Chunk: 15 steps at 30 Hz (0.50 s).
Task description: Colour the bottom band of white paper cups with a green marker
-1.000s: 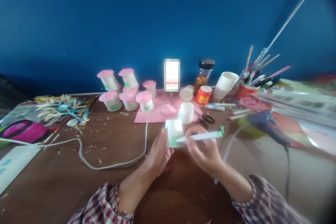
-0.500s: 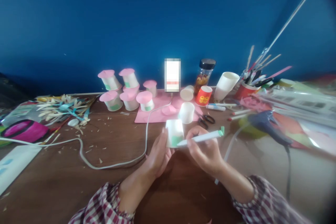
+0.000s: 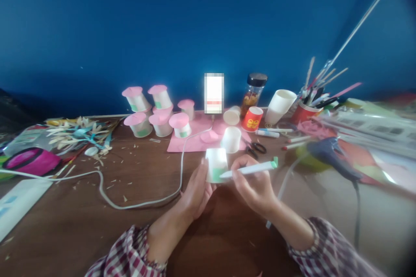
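My left hand [image 3: 197,190] is closed round a white paper cup [image 3: 216,158], which has a green coloured patch low on its side. In my right hand [image 3: 251,186] is a white marker [image 3: 256,168] with green at its back end. The marker's tip meets the cup at the right edge of the green patch. Just beyond the held cup stands another white paper cup [image 3: 231,140]. Black-handled scissors [image 3: 256,148] lie to its right. At the back left are several white cups with pink paper tops [image 3: 178,120], some with green patches.
Pink paper [image 3: 175,145] lies under a white cable [image 3: 146,203] that winds across the table. Behind are a red cup [image 3: 253,119], a dark-lidded jar [image 3: 255,91] and tall white cups [image 3: 281,106]. A glue gun [image 3: 334,158] lies right; paper flowers [image 3: 78,132] lie left.
The green patch on the cup looks slightly wider to the right. Both hands stay almost in place, with the marker still against the cup.
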Motion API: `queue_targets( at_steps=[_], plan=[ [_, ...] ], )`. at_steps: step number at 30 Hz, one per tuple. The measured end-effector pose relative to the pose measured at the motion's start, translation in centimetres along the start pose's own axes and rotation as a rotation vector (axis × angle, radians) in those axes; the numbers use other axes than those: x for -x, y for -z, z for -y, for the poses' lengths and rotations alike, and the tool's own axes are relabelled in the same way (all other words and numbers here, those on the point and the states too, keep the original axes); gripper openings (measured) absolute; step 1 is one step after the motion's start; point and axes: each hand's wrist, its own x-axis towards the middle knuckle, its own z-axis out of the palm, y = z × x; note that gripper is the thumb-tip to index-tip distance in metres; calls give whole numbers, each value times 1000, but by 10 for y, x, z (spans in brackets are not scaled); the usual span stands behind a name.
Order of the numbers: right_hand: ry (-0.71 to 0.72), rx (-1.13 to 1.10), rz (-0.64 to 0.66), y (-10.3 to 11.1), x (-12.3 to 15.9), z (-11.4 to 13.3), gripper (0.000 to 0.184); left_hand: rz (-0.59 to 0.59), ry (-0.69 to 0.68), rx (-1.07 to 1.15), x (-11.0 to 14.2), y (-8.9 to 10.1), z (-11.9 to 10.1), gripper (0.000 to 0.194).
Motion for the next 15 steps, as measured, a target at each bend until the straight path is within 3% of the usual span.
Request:
queue_targets(
  at_steps=[3, 9, 15],
  plan=[
    [1, 11, 36, 0, -1, 1, 7, -33, 8, 14, -1, -1, -1, 42],
    [-33, -22, -71, 1, -3, 5, 9, -67, 41, 20, 0, -3, -3, 45],
    [-32, -41, -30, -2, 1, 3, 6, -47, 42, 43, 1, -2, -3, 43]
  ],
)
